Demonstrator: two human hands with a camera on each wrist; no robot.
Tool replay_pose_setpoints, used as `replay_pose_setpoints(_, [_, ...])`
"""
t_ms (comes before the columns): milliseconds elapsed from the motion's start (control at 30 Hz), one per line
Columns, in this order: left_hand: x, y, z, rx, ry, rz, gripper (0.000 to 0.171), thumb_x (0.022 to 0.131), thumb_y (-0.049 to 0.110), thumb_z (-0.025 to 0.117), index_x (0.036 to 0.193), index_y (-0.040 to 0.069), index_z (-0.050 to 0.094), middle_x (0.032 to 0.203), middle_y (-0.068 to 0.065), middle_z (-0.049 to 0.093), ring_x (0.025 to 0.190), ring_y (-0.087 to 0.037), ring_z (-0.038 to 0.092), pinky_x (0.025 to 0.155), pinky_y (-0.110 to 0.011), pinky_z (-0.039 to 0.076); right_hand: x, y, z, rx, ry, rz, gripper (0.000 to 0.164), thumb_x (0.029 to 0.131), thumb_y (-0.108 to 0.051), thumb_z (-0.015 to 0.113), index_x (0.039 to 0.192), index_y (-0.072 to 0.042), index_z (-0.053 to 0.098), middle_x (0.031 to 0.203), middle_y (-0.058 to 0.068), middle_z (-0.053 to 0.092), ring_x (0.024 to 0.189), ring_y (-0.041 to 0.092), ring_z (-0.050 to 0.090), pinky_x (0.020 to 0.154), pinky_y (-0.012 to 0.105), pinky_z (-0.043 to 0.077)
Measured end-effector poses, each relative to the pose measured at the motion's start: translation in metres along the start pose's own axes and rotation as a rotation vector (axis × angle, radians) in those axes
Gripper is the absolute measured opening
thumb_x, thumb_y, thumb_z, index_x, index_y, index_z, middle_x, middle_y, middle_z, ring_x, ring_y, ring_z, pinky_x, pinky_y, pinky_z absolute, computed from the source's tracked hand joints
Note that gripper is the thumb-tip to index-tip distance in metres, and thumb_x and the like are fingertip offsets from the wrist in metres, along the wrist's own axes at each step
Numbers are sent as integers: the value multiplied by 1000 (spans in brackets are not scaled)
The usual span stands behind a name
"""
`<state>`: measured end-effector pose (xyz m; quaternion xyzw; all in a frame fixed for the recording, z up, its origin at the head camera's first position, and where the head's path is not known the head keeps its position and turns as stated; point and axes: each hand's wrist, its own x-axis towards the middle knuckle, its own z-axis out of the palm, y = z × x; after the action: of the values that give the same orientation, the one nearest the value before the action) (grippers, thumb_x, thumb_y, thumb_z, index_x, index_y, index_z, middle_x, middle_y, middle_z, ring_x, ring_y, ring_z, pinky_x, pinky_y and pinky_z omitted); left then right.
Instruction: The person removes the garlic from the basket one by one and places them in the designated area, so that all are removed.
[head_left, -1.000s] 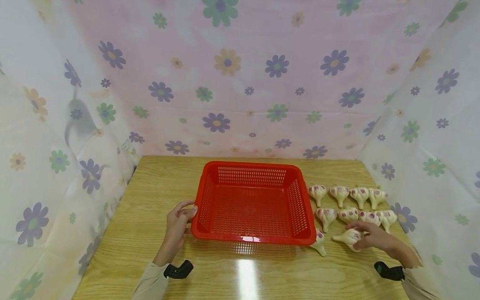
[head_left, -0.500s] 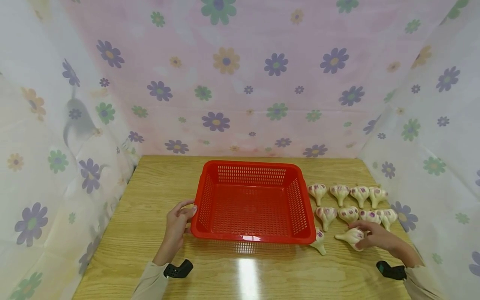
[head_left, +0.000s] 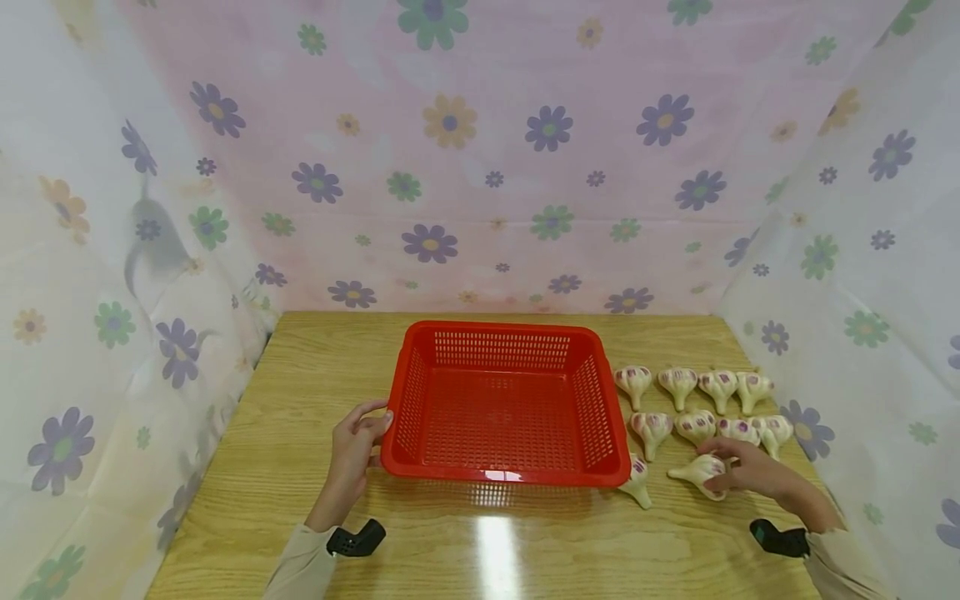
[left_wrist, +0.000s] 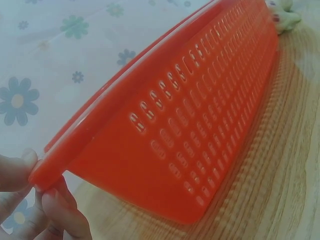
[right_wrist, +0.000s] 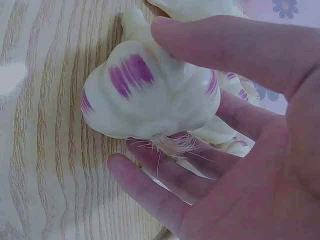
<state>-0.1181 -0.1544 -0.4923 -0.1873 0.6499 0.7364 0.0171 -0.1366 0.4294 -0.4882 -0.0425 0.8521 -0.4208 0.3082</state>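
A red plastic basket (head_left: 495, 475) with perforated sides sits at mid-table, nothing inside it. My left hand (head_left: 352, 450) pinches its left rim; in the left wrist view the thumb (left_wrist: 17, 172) is on one side of the rim and curled fingers are beneath. Right of the basket, my right hand (head_left: 757, 477) holds a white garlic bulb (head_left: 702, 475) with purple streaks, its stem pointing left. Up close in the right wrist view, the thumb (right_wrist: 215, 42) lies along one side of the bulb (right_wrist: 145, 100) and the fingers curve around the other, partly hidden behind its roots.
Several more garlic bulbs (head_left: 652, 429) lie in two rows on the right of the wooden table (head_left: 315, 358). One bulb (head_left: 640, 487) is partly hidden by the basket's front right corner. Flowered cloth (head_left: 480, 200) encloses the back and sides.
My right hand and the garlic bulb have shifted very slightly to the right from the first frame. The left hand and basket stay where they were.
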Motion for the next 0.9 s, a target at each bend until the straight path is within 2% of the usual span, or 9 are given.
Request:
replay_pose_setpoints(100, [0, 0, -1, -7, -3, -13, 34, 91, 16, 64, 123, 8, 58, 91, -9, 65, 72, -21, 66, 52, -35, 55, 1, -1, 1, -3, 0, 2, 54, 85, -15, 69, 126, 10, 44, 132, 45, 26, 103, 43, 53, 71, 44, 51])
replay_pose_setpoints(333, [2, 1, -1, -21, -6, -32, 36, 91, 15, 64, 126, 10, 57, 92, -8, 65, 73, -21, 66, 51, -35, 55, 1, -3, 4, -91, 16, -74, 48, 84, -14, 70, 120, 10, 49, 123, 40, 41, 113, 59, 37, 69, 41, 52])
replay_pose_setpoints(400, [2, 1, -1, -22, -5, -32, 35, 91, 15, 64, 125, 10, 57, 92, -8, 65, 72, -21, 66, 51, -35, 55, 0, -5, 5, -116, 26, -93, 47, 84, -14, 70, 119, 10, 50, 121, 37, 44, 110, 58, 40, 69, 41, 52])
replay_pose_setpoints(600, [1, 1, -1, -6, 0, -24, 34, 91, 15, 64, 124, 9, 58, 92, -9, 65, 72, -21, 66, 51, -34, 54, -1, -17, 8, -156, 58, -100, 49, 84, -15, 70, 120, 10, 48, 117, 30, 49, 101, 42, 52, 72, 43, 50])
replay_pose_setpoints(767, [0, 1, -1, -8, 2, -14, 34, 91, 15, 64, 123, 9, 58, 92, -9, 65, 73, -22, 66, 52, -35, 55, -1, -32, 12, -236, 96, -175, 53, 84, -15, 71, 123, 12, 47, 118, 33, 50, 103, 48, 51, 77, 51, 49])
replay_pose_setpoints(900, [0, 1, -1, -15, -2, -15, 34, 91, 15, 64, 124, 8, 57, 92, -9, 65, 73, -22, 66, 54, -37, 55, 0, -44, 15, -299, 119, -203, 53, 84, -16, 71, 123, 11, 48, 117, 29, 52, 103, 47, 51, 78, 52, 48])
